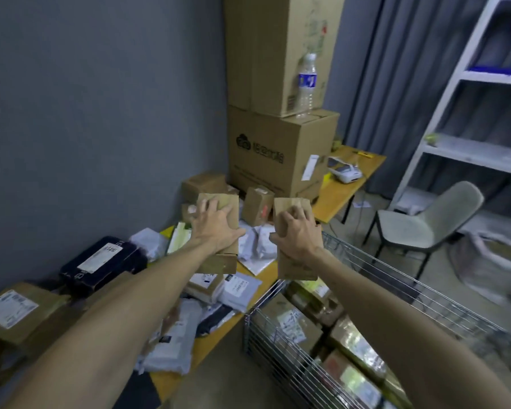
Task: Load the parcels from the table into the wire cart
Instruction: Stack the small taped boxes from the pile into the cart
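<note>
While both arms reach over the yellow table [334,193], the left hand [216,224] clasps a brown box [229,209] with spread fingers [202,206]. The right hand [298,234], fingers curled tight, grips a flat brown parcel [297,268] beside the wire cart [396,273].

A plain grey wall [101,113] is met at the far corner by a grey pleated curtain [396,69]. A yellow counter [345,184] is set along the wall. Beyond its far end, a white shelving unit [469,156] and a pale padded chair [425,228] are placed on a grey floor [443,284] — dimly lit.
</note>
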